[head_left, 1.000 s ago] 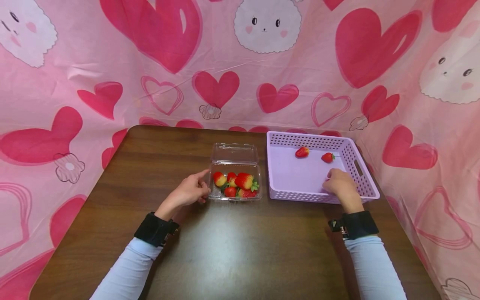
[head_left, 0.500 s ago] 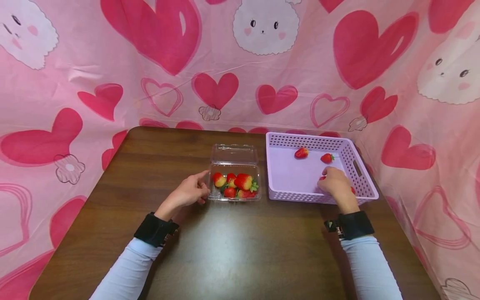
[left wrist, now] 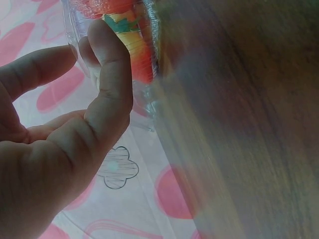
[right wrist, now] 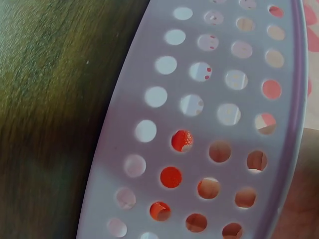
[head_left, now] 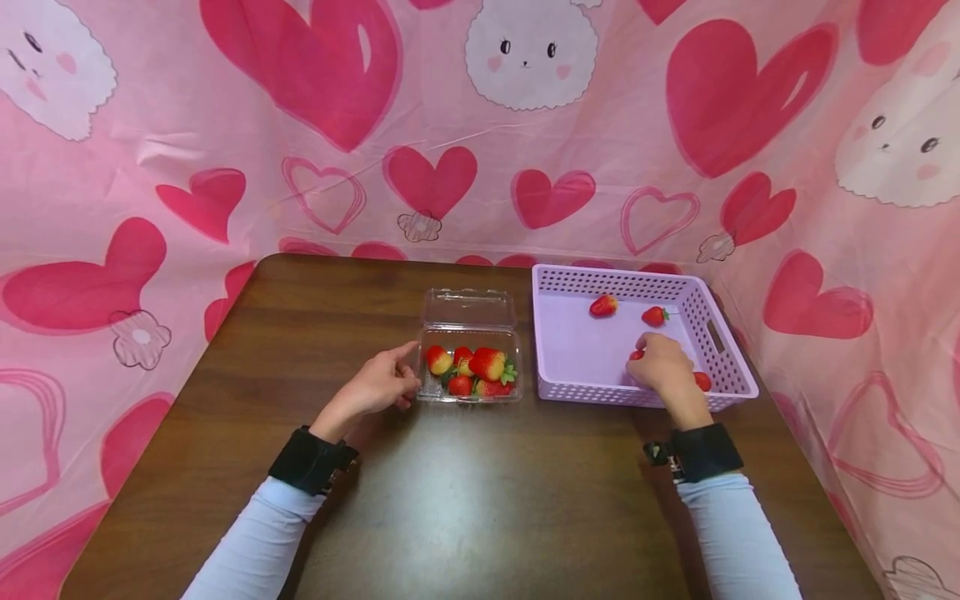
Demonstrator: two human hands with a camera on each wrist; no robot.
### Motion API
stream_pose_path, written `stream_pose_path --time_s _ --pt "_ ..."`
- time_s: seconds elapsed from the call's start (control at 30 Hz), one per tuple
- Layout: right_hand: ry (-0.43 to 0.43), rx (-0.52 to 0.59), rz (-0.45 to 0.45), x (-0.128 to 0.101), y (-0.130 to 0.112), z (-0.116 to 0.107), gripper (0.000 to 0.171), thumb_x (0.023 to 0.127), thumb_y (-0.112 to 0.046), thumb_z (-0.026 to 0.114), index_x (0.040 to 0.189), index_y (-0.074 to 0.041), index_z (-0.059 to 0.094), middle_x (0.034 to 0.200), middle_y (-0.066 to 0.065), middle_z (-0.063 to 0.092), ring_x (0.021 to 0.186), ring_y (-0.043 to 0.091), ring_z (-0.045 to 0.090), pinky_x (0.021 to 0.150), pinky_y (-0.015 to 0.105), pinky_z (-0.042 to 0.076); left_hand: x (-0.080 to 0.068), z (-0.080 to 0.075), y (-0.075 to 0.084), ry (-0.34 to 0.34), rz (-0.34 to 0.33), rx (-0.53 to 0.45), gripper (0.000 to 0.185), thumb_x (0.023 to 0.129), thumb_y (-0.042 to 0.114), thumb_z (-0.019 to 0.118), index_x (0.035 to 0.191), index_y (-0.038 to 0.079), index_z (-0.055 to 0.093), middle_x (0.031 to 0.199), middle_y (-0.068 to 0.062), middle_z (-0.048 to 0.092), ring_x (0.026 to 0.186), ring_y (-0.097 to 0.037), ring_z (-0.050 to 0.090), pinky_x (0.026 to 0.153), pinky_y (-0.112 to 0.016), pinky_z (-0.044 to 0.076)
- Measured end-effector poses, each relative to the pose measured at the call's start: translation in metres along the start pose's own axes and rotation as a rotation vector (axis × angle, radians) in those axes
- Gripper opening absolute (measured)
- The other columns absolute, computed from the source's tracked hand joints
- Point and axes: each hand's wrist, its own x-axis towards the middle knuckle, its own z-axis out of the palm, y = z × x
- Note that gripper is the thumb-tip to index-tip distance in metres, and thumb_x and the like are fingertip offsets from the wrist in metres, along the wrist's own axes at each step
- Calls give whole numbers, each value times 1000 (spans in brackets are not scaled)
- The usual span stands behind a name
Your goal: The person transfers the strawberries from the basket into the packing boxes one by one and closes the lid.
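Left hand (head_left: 377, 385) rests on the counter (head_left: 465, 492) against the left wall of the clear clamshell box (head_left: 470, 365); thumb and fingers loosely curled, fingertips touching the plastic, not wrapped round it. The left wrist view shows the same: thumb (left wrist: 110, 89) pressed on the box wall (left wrist: 144, 55), berries visible through it.

The box sits near the middle of the counter, lid open toward the far edge, with a cluster of strawberries (head_left: 474, 368) inside.

Right hand (head_left: 662, 371) is inside the lavender perforated basket (head_left: 570, 390), at its near right corner, fingers curled down over a strawberry in hand (head_left: 636, 355) that shows red at the fingertips. Grip looks like a pinch, though most of the berry is hidden.

Another loose strawberry (head_left: 702, 381) lies just right of that hand by the near wall. Two more near the basket's far wall: left berry (head_left: 603, 306) and right berry (head_left: 655, 316), apart from each other.

The basket stands at the far right corner of the counter, just right of the box, not touching it. The right wrist view gives only the basket wall (right wrist: 199, 99), with red showing through the holes.
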Motion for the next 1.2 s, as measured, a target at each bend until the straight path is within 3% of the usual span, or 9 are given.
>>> stream_pose_path --time_s 0.27,0.47,1.2 --pt "-32 10 -5 -3 -11 1 44 87 -16 69 120 10 59 101 26 65 97 45 58 89 64 47 0 -1 0 -6 -6 -9 73 101 2 63 165 1 27 90 -15 58 73 -28 62 77 -41 62" --pt "-12 -4 -23 -4 -17 1 42 86 -16 69 119 9 59 99 25 64 95 43 58 86 61 49 0 -1 1 -5 -4 -4 73 102 2 63 165 1 27 90 -15 59 74 -29 62 77 -40 62" --pt "29 11 -96 -5 -35 11 45 86 -14 69 123 10 61 103 26 65 99 45 59 91 68 44 -1 1 0 5 -11 -4 73 101 3 63 165 1 28 90 -15 59 74 -29 62 78 -41 62"
